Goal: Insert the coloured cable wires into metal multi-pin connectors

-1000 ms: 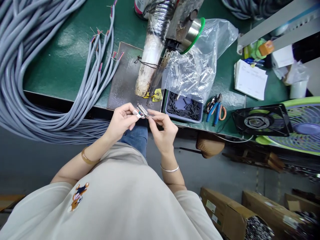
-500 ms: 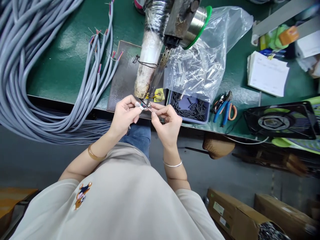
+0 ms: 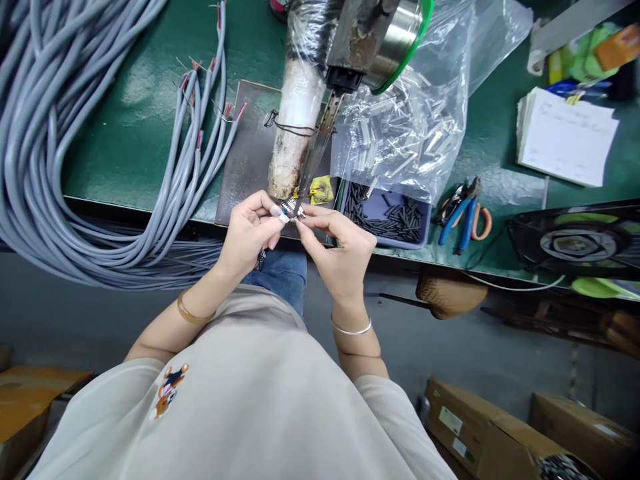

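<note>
My left hand [image 3: 250, 230] and my right hand [image 3: 340, 250] meet at the front edge of the green bench [image 3: 130, 133]. Both pinch a small connector with coloured wires [image 3: 291, 210], fingers closed round it. It sits just under the tip of a plastic-wrapped tool [image 3: 300, 113] that points down at a dark metal plate [image 3: 247, 153]. A small yellow piece [image 3: 320, 190] lies on the plate beside the tip. A cable runs from the connector down past my left palm.
Grey cable coils [image 3: 45, 133] fill the left, stripped ends lying on the bench. A clear bag of small parts [image 3: 410, 127] rests over a blue tray of black sleeves [image 3: 387, 217]. Blue and orange cutters [image 3: 463, 217], papers [image 3: 565, 137], a fan [image 3: 575, 243]; cardboard boxes [image 3: 480, 430] below.
Both hands have carried the connector a little up and forward, close under the tool's tip. The view has shifted left, so things on the right have slid rightward.
</note>
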`<control>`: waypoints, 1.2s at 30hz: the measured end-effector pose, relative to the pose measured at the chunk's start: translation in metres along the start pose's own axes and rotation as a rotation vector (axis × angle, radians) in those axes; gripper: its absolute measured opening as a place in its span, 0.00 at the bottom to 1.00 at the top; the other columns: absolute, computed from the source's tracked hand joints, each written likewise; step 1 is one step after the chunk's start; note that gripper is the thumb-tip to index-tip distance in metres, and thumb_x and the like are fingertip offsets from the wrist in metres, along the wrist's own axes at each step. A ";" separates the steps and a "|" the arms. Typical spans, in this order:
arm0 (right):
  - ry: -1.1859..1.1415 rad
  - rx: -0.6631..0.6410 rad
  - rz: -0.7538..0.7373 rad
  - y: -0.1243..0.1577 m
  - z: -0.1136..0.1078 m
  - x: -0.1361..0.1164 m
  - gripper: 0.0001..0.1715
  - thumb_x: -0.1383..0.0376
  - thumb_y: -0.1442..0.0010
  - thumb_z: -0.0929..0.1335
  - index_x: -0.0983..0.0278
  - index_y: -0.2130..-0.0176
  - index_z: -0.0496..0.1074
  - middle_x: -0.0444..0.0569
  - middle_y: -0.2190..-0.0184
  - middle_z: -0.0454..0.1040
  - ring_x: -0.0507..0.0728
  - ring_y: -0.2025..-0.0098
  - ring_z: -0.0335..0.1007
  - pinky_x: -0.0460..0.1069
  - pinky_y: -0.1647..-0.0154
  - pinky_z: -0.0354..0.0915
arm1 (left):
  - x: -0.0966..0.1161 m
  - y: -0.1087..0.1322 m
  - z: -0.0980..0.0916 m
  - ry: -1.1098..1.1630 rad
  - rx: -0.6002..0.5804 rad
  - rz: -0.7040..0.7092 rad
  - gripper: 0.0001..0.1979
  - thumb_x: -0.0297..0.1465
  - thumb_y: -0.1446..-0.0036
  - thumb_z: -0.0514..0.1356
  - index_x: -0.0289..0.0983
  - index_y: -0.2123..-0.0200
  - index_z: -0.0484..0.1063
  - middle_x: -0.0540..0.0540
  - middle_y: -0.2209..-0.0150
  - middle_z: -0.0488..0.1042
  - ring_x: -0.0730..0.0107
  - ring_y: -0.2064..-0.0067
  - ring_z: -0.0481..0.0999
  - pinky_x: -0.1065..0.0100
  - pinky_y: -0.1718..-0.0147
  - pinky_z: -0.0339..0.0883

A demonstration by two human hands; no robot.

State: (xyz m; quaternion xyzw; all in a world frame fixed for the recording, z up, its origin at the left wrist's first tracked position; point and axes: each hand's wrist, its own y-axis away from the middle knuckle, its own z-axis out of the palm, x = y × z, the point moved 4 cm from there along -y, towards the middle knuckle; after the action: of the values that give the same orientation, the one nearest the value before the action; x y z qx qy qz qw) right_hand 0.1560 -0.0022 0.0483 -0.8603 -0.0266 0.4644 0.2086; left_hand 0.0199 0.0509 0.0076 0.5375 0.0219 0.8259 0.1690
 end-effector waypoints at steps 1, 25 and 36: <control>0.000 -0.008 0.002 0.000 0.000 0.001 0.05 0.70 0.38 0.71 0.59 0.66 0.75 0.46 0.59 0.85 0.56 0.57 0.83 0.51 0.56 0.79 | -0.001 0.000 -0.001 -0.009 0.000 -0.008 0.12 0.28 0.58 0.67 0.38 0.77 0.63 0.59 0.82 0.65 0.85 0.87 0.60 0.78 0.87 0.50; 0.078 0.001 -0.035 0.004 0.000 0.004 0.08 0.70 0.37 0.71 0.60 0.68 0.72 0.44 0.62 0.85 0.53 0.62 0.83 0.47 0.62 0.77 | -0.002 0.003 0.000 -0.030 -0.003 0.021 0.07 0.22 0.61 0.61 0.36 0.78 0.66 0.59 0.83 0.66 0.85 0.86 0.62 0.80 0.88 0.56; 0.203 0.031 -0.160 0.015 0.001 0.003 0.06 0.71 0.35 0.69 0.60 0.65 0.72 0.46 0.60 0.85 0.53 0.61 0.84 0.46 0.61 0.77 | -0.006 0.014 -0.003 -0.152 -0.002 0.051 0.07 0.25 0.56 0.66 0.35 0.74 0.69 0.55 0.78 0.72 0.83 0.82 0.70 0.80 0.83 0.65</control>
State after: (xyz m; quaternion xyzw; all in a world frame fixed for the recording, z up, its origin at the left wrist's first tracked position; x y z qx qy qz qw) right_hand 0.1549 -0.0149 0.0402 -0.8947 -0.0664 0.3572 0.2599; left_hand 0.0154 0.0365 0.0043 0.5988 -0.0054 0.7868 0.1495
